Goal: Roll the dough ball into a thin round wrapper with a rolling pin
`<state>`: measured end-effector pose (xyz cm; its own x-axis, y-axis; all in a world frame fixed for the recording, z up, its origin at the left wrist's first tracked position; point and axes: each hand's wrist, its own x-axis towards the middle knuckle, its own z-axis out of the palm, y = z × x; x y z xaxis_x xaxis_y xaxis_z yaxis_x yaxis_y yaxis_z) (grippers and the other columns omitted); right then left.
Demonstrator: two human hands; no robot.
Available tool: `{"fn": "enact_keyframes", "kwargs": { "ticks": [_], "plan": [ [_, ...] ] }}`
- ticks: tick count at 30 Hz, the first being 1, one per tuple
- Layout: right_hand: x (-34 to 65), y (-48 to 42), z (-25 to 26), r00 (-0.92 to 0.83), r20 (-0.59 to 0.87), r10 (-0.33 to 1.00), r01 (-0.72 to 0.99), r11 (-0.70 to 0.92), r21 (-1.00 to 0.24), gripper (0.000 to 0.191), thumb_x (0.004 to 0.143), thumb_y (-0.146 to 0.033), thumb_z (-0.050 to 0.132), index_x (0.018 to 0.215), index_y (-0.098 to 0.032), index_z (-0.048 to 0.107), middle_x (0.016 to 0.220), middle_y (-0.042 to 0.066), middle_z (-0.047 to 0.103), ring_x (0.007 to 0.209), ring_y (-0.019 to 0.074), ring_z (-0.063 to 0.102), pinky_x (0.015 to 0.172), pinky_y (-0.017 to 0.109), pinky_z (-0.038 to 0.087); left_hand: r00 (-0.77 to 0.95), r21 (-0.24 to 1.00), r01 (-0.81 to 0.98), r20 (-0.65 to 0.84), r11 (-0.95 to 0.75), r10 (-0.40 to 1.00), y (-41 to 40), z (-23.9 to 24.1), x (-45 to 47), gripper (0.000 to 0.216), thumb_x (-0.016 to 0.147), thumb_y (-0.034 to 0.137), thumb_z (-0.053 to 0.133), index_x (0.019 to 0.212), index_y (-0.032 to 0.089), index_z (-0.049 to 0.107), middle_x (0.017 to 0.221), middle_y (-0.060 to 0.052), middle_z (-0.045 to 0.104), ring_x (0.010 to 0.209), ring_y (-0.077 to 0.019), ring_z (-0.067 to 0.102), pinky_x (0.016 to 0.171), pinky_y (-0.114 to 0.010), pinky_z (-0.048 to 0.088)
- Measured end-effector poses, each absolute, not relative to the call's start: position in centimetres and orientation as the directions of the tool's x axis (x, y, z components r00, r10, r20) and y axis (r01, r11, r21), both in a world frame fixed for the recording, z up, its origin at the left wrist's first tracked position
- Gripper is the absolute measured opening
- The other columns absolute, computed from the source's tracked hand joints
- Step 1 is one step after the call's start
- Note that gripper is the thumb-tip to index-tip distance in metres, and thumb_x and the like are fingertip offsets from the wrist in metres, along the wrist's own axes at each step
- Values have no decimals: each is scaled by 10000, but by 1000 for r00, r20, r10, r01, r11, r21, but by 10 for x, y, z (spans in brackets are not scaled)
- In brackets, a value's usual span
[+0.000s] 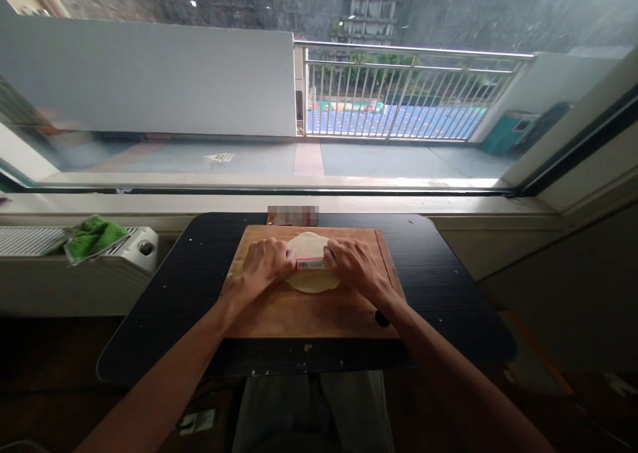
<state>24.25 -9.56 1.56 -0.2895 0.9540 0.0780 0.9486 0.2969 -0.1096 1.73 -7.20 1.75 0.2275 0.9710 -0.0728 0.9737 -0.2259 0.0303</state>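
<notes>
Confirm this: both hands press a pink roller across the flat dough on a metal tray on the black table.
Not a metal tray: the head view shows the dough on a wooden board. Left hand and right hand do press the pink roller, on the black table.

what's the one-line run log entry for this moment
left hand + right hand: on roller | dough: flat on board | table: black

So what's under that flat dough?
The dough lies on a wooden board, which sits on a black table. Both hands, left hand and right hand, press a roller across it, hiding its middle.
</notes>
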Motion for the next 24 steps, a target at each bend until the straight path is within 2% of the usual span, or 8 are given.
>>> {"fn": "enact_keyframes", "kwargs": {
  "ticks": [2, 6, 13, 17, 21, 24],
  "plan": [
    [247, -110, 14, -312, 81, 947, 942, 320, -105, 374, 1182, -315, 438, 1116, -170, 776, 1076, 115, 859, 877, 228, 763, 736, 323, 391, 225, 13, 974, -52, -225, 973, -86, 16, 14, 527, 1061, 382, 402, 978, 159, 871, 1056, -224, 855, 951, -347, 821, 806, -392, 550],
    [247, -116, 17, -237, 65, 969, 966, 242, -93, 362, 1166, -281, 441, 1063, -182, 773, 1045, 121, 858, 849, 235, 770, 718, 326, 399, 213, 11, 977, -42, -212, 976, -91, 13, 12, 524, 1063, 372, 403, 952, 175, 876, 1047, -203, 859, 971, -352, 824, 836, -410, 555],
    [230, -69, 16, -136, 105, 985, 985, 146, -87, 354, 1102, -315, 517, 1045, -164, 832, 1021, 169, 870, 826, 256, 780, 680, 326, 383, 204, 58, 977, 54, -207, 977, -53, 14, 23, 528, 1063, 393, 413, 996, 137, 870, 1017, -220, 845, 922, -338, 811, 826, -412, 558],
    [227, -36, 21, -121, 53, 991, 988, 125, -92, 429, 1103, -350, 502, 966, -165, 863, 991, 198, 867, 792, 260, 787, 653, 333, 373, 174, 69, 982, 53, -177, 983, -19, 22, 31, 518, 1085, 380, 421, 1035, 126, 870, 1062, -233, 843, 995, -354, 814, 888, -421, 574],
    [226, -26, 29, -108, -5, 994, 987, 107, -118, 442, 1112, -346, 492, 1022, -160, 883, 1048, 205, 870, 860, 266, 800, 686, 324, 410, 155, 81, 984, 50, -158, 987, -2, 25, 32, 482, 1082, 342, 448, 1036, 119, 872, 1105, -251, 843, 1076, -382, 811, 946, -437, 579],
    [225, -38, 29, -152, -34, 988, 985, 149, -84, 445, 1108, -317, 485, 1021, -145, 886, 1033, 207, 867, 838, 260, 787, 690, 321, 418, 161, 90, 983, 14, -161, 987, -16, 20, 30, 508, 1092, 377, 437, 1047, 118, 872, 1095, -254, 846, 1049, -382, 817, 929, -439, 590]
  ]
}}
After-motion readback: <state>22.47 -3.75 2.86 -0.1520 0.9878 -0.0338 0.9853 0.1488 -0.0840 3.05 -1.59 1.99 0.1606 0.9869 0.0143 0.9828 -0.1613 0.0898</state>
